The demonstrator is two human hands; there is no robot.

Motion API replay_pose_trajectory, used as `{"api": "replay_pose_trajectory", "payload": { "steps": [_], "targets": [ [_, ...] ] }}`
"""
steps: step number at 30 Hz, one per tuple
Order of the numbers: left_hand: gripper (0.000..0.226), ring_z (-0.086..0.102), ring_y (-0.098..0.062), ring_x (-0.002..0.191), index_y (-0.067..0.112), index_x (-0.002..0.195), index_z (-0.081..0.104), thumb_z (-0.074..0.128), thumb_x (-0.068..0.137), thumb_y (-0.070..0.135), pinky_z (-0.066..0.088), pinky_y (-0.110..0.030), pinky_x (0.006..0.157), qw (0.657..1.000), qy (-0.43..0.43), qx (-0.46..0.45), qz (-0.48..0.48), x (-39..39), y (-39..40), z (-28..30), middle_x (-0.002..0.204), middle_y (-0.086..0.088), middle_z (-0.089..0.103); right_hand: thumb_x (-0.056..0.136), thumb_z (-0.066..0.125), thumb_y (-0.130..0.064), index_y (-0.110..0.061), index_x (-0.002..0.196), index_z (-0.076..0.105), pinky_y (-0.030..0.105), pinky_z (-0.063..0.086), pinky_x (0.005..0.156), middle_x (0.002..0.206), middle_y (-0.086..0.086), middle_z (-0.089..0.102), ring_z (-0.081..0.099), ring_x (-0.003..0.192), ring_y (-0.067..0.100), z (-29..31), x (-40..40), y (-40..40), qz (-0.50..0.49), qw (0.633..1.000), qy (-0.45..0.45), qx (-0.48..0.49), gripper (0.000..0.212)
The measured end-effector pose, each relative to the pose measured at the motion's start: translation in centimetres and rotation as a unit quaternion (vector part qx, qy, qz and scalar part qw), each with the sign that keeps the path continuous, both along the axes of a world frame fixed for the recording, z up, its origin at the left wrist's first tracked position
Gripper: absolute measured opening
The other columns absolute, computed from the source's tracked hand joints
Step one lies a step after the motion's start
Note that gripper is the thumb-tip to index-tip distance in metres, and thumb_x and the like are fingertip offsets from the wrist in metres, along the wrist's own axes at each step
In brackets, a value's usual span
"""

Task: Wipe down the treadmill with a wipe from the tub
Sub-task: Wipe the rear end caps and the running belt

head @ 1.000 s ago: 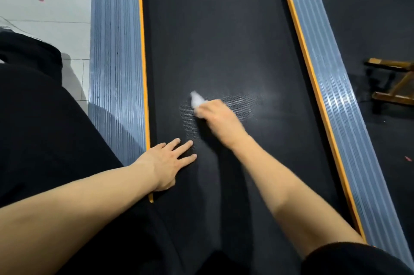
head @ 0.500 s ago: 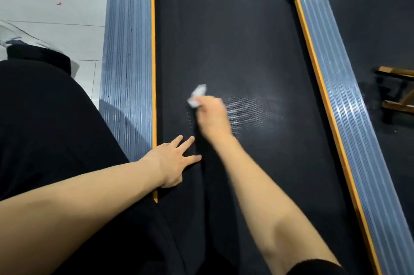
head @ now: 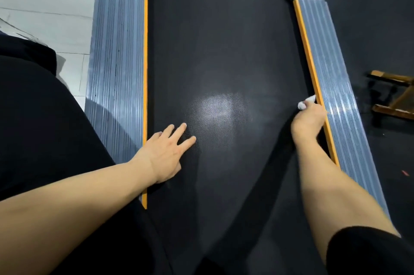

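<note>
- Right hand [head: 308,117] is clenched around the wipe [head: 305,103] at the belt's [head: 215,50] 3 o'clock edge, touching the orange strip [head: 310,55].
- Left hand [head: 164,151] lies flat, fingers spread, at the belt's 8 o'clock.

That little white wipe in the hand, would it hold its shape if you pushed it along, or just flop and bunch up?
Probably floppy: the wipe is crumpled into a wad sticking out of the right hand, with no flat shape of its own. Likely very light, since a loose grip carries it. It may drag rather than glide, as the belt looks finely textured.
</note>
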State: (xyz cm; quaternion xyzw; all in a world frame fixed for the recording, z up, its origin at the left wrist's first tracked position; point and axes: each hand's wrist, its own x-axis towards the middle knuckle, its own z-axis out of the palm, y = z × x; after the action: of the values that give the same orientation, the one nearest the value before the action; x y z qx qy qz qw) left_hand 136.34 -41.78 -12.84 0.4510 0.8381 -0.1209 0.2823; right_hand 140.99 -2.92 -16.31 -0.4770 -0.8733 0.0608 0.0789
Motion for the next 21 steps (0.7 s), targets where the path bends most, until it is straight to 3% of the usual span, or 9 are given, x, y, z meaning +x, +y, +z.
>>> {"api": "replay_pose_trajectory", "payload": {
  "steps": [2, 5, 7, 10, 11, 13, 16, 19, 21],
  "targets": [
    [0.076, 0.003, -0.038, 0.156, 0.026, 0.162, -0.01, 0.037, 0.104, 0.04, 0.026, -0.043, 0.121, 1.0, -0.001, -0.01, 0.004, 0.0, 0.2, -0.3, 0.169, -0.015, -0.015, 0.094, 0.049, -0.003, -0.006, 0.107, 0.073, 0.031, 0.038, 0.07, 0.096, 0.02, 0.068, 0.063, 0.092, 0.039, -0.3, -2.8, -4.1, -0.028, 0.996, 0.059, -0.061, 0.028],
    [0.081, -0.003, -0.04, 0.156, 0.025, 0.161, -0.016, 0.039, 0.103, 0.041, 0.019, -0.045, 0.124, 0.999, -0.003, -0.035, -0.001, 0.1, 0.1, -1.1, 0.167, -0.017, -0.021, 0.093, 0.049, -0.012, -0.016, 0.101, 0.076, 0.026, 0.046, 0.069, 0.092, 0.007, 0.071, 0.064, 0.084, 0.022, -0.6, -7.5, -15.5, 0.232, 0.955, 0.076, -0.167, 0.029],
    [0.086, -0.008, -0.04, 0.156, 0.025, 0.159, -0.02, 0.042, 0.102, 0.042, 0.013, -0.047, 0.126, 0.998, -0.012, -0.053, -0.005, 0.0, -0.2, -1.4, 0.167, -0.018, -0.021, 0.093, 0.041, -0.017, -0.019, 0.107, 0.074, 0.011, 0.041, 0.07, 0.095, 0.0, 0.068, 0.055, 0.082, 0.011, -1.2, -8.9, -23.0, 0.425, 0.878, 0.0, -0.219, 0.036],
    [0.088, -0.013, -0.038, 0.156, 0.026, 0.159, -0.022, 0.043, 0.102, 0.04, 0.009, -0.047, 0.127, 0.997, -0.041, -0.062, -0.002, -0.3, -0.5, -1.4, 0.167, -0.015, -0.023, 0.088, 0.033, -0.014, -0.013, 0.108, 0.07, 0.027, 0.047, 0.081, 0.094, 0.0, 0.067, 0.056, 0.084, 0.022, -1.6, -9.6, -24.8, 0.605, 0.785, 0.033, -0.126, 0.043],
    [0.088, -0.014, -0.037, 0.155, 0.027, 0.158, -0.024, 0.042, 0.102, 0.04, 0.009, -0.046, 0.127, 0.997, -0.041, -0.059, -0.002, -0.3, -0.5, -1.3, 0.165, -0.014, -0.028, 0.087, 0.035, -0.014, -0.014, 0.105, 0.071, 0.034, 0.05, 0.08, 0.092, 0.0, 0.069, 0.058, 0.082, 0.024, -1.8, -9.6, -22.8, 0.611, 0.784, 0.056, -0.093, 0.04],
    [0.087, -0.016, -0.036, 0.155, 0.028, 0.157, -0.026, 0.041, 0.103, 0.039, 0.009, -0.045, 0.127, 0.998, -0.038, -0.052, 0.0, -0.3, -0.4, -1.3, 0.162, -0.013, -0.035, 0.089, 0.049, -0.026, -0.024, 0.083, 0.07, 0.035, 0.051, 0.069, 0.074, -0.012, 0.065, 0.057, 0.069, 0.016, -0.8, -8.6, -16.3, 0.504, 0.861, 0.036, -0.053, 0.022],
    [0.087, -0.018, -0.037, 0.154, 0.028, 0.156, -0.028, 0.04, 0.104, 0.038, 0.007, -0.047, 0.127, 0.997, -0.045, -0.055, 0.008, 0.0, -0.4, -1.4, 0.16, -0.014, -0.038, 0.09, 0.06, -0.031, -0.023, 0.064, 0.056, 0.033, 0.029, 0.056, 0.064, -0.012, 0.041, 0.041, 0.059, 0.011, 0.7, -5.0, -4.4, 0.182, 0.981, 0.038, -0.048, 0.028],
    [0.088, -0.019, -0.038, 0.154, 0.027, 0.156, -0.029, 0.04, 0.104, 0.04, 0.006, -0.048, 0.127, 0.997, -0.043, -0.061, 0.009, 0.1, -0.2, -1.3, 0.159, -0.014, -0.039, 0.093, 0.046, -0.002, -0.006, 0.091, 0.071, 0.036, 0.036, 0.069, 0.083, 0.009, 0.059, 0.062, 0.088, 0.033, 0.6, -3.3, 0.3, -0.015, 0.997, 0.041, -0.059, 0.026],
    [0.088, -0.02, -0.039, 0.153, 0.026, 0.155, -0.03, 0.04, 0.104, 0.04, 0.006, -0.048, 0.127, 0.997, -0.045, -0.063, 0.012, 0.2, -0.1, -1.3, 0.158, -0.015, -0.04, 0.096, 0.046, -0.004, -0.008, 0.113, 0.072, 0.031, 0.042, 0.079, 0.106, 0.018, 0.067, 0.061, 0.104, 0.037, 0.8, -5.1, -3.3, -0.001, 0.994, 0.07, -0.085, 0.031]
  ]
}}
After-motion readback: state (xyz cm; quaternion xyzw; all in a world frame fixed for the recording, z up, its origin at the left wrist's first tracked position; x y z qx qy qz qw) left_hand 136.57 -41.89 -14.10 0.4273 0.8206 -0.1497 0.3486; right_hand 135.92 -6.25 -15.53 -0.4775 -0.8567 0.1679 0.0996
